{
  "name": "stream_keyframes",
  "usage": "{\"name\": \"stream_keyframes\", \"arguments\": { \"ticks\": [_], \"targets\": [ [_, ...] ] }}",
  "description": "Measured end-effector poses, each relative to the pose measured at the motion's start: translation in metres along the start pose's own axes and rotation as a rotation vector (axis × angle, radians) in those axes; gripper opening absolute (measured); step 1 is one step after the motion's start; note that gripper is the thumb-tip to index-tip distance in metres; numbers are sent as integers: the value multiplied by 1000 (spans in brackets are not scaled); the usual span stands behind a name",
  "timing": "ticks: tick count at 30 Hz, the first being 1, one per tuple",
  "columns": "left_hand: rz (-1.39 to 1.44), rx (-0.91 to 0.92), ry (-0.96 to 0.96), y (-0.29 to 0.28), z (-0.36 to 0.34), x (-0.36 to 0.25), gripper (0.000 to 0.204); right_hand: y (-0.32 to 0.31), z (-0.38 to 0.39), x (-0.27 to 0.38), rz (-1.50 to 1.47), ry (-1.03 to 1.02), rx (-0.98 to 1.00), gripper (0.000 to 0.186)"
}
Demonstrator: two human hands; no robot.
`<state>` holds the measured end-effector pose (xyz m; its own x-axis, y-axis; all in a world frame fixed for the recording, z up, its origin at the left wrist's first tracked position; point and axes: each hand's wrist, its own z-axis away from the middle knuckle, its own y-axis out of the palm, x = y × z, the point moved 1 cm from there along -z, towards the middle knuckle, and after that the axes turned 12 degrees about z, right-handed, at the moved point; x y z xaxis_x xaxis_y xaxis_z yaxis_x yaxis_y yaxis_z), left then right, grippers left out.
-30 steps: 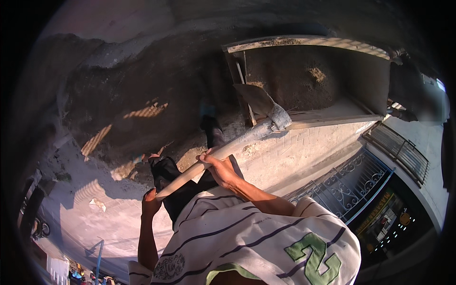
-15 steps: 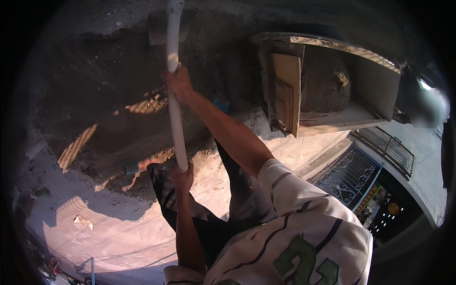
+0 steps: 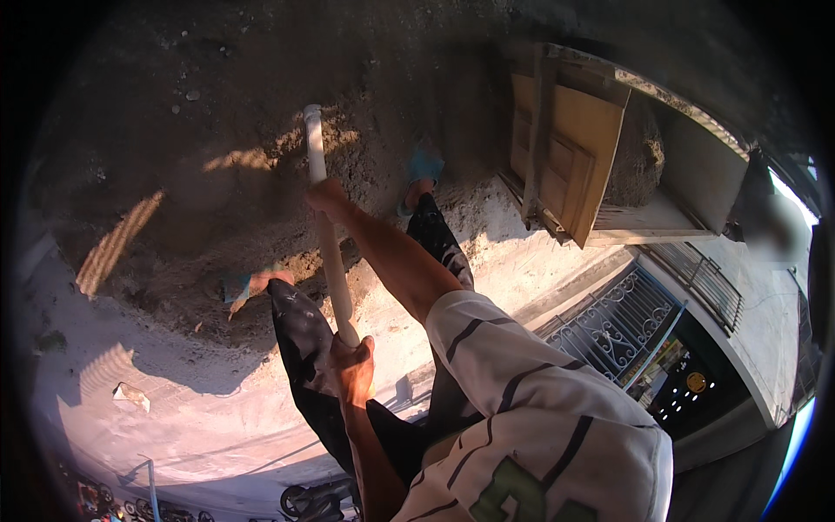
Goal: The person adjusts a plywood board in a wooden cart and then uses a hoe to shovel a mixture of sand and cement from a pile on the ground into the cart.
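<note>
A long pale wooden handle (image 3: 334,274), apparently a hoe's, slants down from the soil to my body. My right hand (image 3: 329,198) is wrapped round its upper part, below the far end. Lower down, near the butt and beside my dark trouser leg, my left hand (image 3: 352,365) grips it too. The handle's far end is low over dark loose soil (image 3: 200,200); the blade is hidden from view there. My feet, in blue sandals (image 3: 424,165), stand apart on either side of the handle.
At the right stands a wooden box frame (image 3: 539,148) with boards and a dark mound inside. Beyond it are a blue metal gate (image 3: 609,331) and a person (image 3: 774,226). A pale broken lump (image 3: 130,398) lies on the concrete at left. Parked motorbikes (image 3: 313,502) line the lower edge.
The handle has swung down from high ahead, its far end dropping to the soil. Both hands moved down with it, still gripping. The flat blade seen earlier is now out of sight.
</note>
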<state>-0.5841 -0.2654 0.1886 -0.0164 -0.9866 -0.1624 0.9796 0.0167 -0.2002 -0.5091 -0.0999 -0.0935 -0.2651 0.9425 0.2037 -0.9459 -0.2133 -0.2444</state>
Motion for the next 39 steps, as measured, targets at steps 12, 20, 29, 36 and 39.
{"name": "stream_keyframes", "arguments": {
  "ticks": [12,20,29,36,39],
  "targets": [
    [-156,241,110,13,223,-167,63,-93,111,-16,-551,277,525,14],
    [-373,670,376,61,440,-255,79,-233,278,4,-1245,328,725,11],
    [-769,947,950,185,662,-331,51,-550,473,29,-1807,187,787,12],
    [-772,1003,878,198,678,-364,73,-759,563,18,-1721,-354,256,13],
    [-800,993,1065,242,589,-381,71,-833,536,-11,-1534,-437,-110,9]
  ]
}}
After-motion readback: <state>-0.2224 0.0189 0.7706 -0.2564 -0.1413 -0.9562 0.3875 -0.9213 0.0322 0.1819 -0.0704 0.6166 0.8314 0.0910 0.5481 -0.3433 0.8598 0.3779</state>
